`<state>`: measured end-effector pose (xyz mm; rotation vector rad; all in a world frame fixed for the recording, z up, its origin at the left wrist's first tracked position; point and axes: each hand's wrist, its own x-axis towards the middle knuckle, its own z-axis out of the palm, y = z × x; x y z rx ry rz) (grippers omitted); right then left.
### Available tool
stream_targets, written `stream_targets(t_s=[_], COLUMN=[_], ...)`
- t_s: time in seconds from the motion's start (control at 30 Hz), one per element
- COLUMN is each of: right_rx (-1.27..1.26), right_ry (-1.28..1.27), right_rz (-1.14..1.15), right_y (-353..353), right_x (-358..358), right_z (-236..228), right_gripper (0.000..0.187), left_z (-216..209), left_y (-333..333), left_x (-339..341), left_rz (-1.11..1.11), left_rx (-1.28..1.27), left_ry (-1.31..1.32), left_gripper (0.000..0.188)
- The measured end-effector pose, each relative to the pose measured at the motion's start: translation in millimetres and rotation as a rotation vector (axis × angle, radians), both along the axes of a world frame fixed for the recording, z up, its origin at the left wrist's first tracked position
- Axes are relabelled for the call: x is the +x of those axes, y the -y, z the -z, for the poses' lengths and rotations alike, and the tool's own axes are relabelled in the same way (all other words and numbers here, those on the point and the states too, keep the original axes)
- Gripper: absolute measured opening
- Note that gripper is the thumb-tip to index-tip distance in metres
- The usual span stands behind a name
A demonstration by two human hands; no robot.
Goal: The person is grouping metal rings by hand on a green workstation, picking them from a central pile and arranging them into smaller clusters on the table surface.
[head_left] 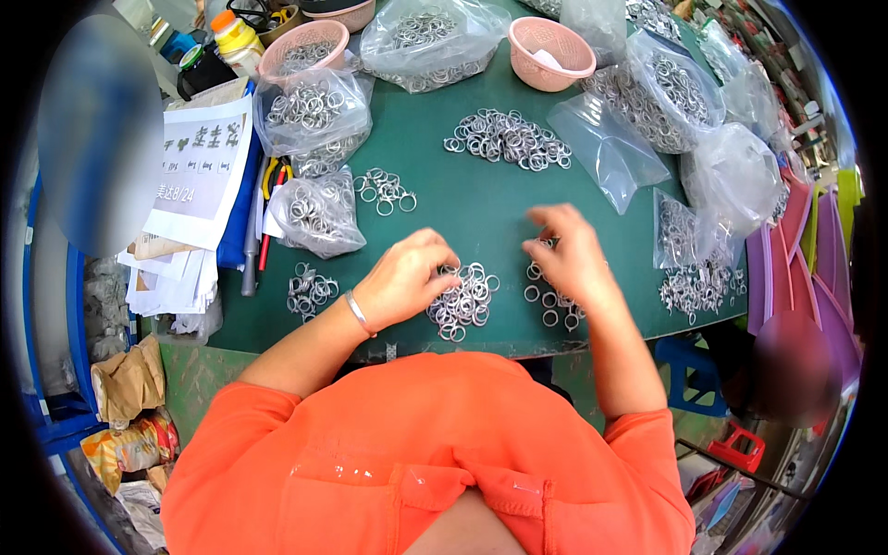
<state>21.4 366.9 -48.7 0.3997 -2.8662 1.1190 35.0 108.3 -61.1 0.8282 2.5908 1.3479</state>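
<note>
My left hand reaches over the left edge of a small heap of grey metal rings. Its fingers are curled together at the heap, and whatever they pinch is hidden. To the right, my right hand hovers above a second small group of rings, thumb and fingers spread apart and slightly blurred. Part of that group is covered by the hand. Farther back lies a larger heap of rings. Smaller clusters rest left of my left hand and beyond it.
Clear plastic bags of rings stand at the back, left and right. A pink basket sits at the far side, near a flat plastic bag. Papers and pliers lie left. Another person is at the right edge.
</note>
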Motion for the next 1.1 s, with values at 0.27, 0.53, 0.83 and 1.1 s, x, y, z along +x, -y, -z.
stream_targets(t_s=[0.27, 0.53, 0.83, 1.1], right_rx=[0.302, -0.201, -0.213, -0.026], right_ry=[0.116, 0.242, 0.111, -0.016], right_rz=[0.245, -0.058, -0.068, 0.006], right_y=[-17, 13, 3, 30], right_x=[-119, -89, -52, -43], right_z=[29, 26, 19, 25], right_gripper=[0.073, 0.055, 0.022, 0.020], left_z=[26, 35, 30, 31], left_y=[-53, -65, -42, -56], left_x=[-125, -106, -68, -62], left_rz=[-0.474, -0.284, -0.160, -0.162], left_rx=[-0.321, -0.204, -0.021, -0.119], left_ry=[-0.245, -0.110, -0.114, -0.254], left_gripper=[0.052, 0.051, 0.033, 0.028])
